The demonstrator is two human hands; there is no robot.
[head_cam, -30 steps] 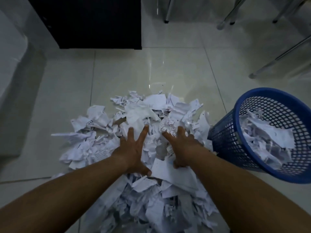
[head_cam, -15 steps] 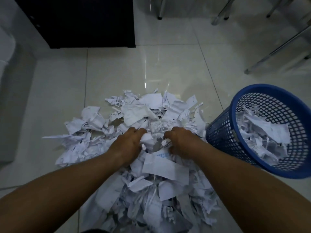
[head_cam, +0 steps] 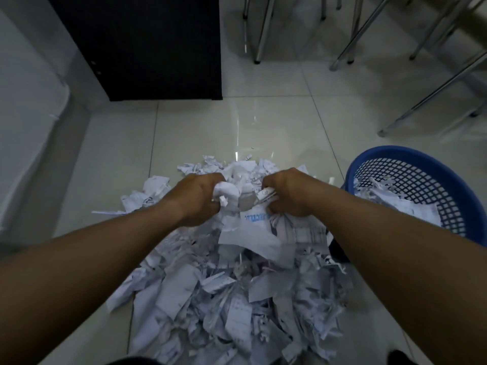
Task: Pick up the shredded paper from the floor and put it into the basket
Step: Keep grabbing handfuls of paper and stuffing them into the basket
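Note:
A big heap of white shredded paper (head_cam: 226,306) covers the tiled floor in front of me. My left hand (head_cam: 197,198) and my right hand (head_cam: 287,193) are side by side above the heap, each closed on a bunch of paper scraps lifted off the pile. A larger torn sheet with blue print (head_cam: 253,233) hangs below my right hand. The blue mesh basket (head_cam: 432,185) stands on the floor to the right, close to my right forearm, with shredded paper inside it.
A black cabinet (head_cam: 147,48) stands at the back left, and a pale wall or panel (head_cam: 29,127) runs along the left side. Metal chair legs (head_cam: 369,35) stand at the back right. Bare glossy tile (head_cam: 237,127) lies beyond the heap.
Both hands went from lying flat and spread on the pile to closing on paper, then rose with the bunches. The view tilted, so the heap and basket sit lower.

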